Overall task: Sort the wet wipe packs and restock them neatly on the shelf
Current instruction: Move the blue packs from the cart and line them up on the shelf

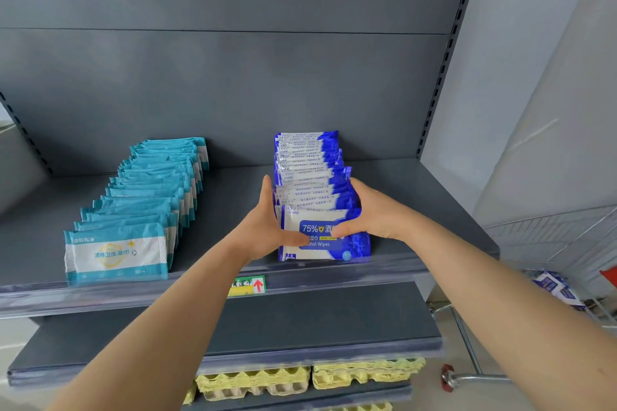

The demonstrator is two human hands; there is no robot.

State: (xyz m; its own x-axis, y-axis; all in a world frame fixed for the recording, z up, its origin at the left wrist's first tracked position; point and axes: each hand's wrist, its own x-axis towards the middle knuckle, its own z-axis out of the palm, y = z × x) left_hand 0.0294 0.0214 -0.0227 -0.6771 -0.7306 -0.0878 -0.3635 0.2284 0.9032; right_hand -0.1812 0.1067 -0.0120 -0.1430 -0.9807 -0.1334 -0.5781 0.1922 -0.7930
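A row of blue and white alcohol wipe packs (309, 173) stands on edge on the grey shelf (230, 203), running from the back panel to the front lip. My left hand (267, 227) presses the row's left side and my right hand (370, 213) presses its right side, both thumbs lying on the face of the front pack (322, 248). To the left stands a second row of teal and white wipe packs (140, 207), untouched, with its front pack at the shelf lip.
A green and yellow price tag with a red arrow (248, 285) sits on the shelf's front rail. An empty shelf (267, 320) lies below, with yellow egg trays (283, 377) under it. A wire cart (567, 260) at right holds more blue packs (557, 290).
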